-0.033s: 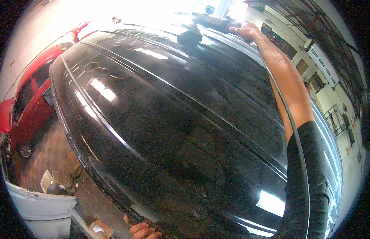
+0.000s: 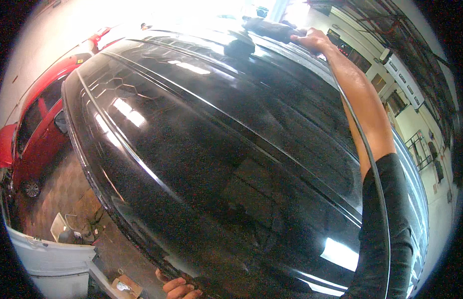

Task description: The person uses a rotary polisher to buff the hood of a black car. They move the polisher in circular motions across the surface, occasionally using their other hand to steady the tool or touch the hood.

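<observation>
Right hand (image 2: 313, 41): I see it far out at the top of my view, fingers wrapped round the rear end of a dark power tool (image 2: 272, 30), a firm grasp, arm stretched long!
Power tool: there it is, at the far part of the black vehicle roof (image 2: 201, 149), its body pointing left from the hand, its front end lost in glare.
Round head (image 2: 240, 48): I pick up a dark disc shape beneath the tool's front, by the roof; whether the two touch, I cannot tell from here.
Left hand (image 2: 179, 288): right at my lower rim, fingers bent beside the roof's near edge; whether they grip that edge, I cannot tell.
Cable (image 2: 365, 137): a dark line runs down along the right forearm and across the black sleeve (image 2: 386, 224).
Roof shine: I get long raised ribs, hexagonal light reflections on the left, a bright white patch low on the right.
Left side: a red car (image 2: 42, 112) stands beyond the roof's edge, on a brownish floor (image 2: 67, 197).
Lower left: I spot a pale panel (image 2: 57, 264) and, just beside it, an open box (image 2: 132, 287).
</observation>
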{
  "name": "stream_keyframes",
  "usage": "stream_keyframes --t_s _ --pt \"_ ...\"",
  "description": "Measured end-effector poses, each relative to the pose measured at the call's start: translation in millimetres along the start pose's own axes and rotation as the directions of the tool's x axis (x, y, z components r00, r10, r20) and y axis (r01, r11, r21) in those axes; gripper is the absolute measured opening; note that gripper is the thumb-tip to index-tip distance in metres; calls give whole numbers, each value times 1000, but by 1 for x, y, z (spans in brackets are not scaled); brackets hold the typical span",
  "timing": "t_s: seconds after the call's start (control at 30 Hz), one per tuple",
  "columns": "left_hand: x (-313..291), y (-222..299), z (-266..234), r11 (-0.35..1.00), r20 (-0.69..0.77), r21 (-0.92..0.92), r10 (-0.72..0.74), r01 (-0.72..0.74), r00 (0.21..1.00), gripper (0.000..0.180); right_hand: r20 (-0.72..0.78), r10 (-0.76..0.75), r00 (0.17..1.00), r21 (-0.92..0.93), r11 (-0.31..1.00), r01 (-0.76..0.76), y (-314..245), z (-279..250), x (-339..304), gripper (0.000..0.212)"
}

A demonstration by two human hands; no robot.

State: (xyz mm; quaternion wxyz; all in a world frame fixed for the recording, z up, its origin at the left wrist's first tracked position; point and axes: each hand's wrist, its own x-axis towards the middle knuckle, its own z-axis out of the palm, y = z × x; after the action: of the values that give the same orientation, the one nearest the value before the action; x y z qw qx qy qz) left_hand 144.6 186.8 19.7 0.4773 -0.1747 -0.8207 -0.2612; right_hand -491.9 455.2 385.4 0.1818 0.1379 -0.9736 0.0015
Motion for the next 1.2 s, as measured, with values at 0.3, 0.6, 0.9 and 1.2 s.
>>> stream_keyframes --t_s 0.3,0.6,0.9,1.2 --pt "0 5 -3 997 73 10 -80 80 994 27 -23 20 1000 15 1000 -19 65 -15 -48 83" --pt "2 6 -2 995 26 -19 -95 95 995 22 -89 -75 993 -134 989 62 59 -12 -51 79" --pt "8 2 -3 997 52 69 -18 14 998 22 -62 -83 995 -154 985 72 -24 10 -26 72" --pt "5 9 -11 999 108 28 -35 33 994 25 -195 -168 966 -201 971 128 -48 35 -8 73"
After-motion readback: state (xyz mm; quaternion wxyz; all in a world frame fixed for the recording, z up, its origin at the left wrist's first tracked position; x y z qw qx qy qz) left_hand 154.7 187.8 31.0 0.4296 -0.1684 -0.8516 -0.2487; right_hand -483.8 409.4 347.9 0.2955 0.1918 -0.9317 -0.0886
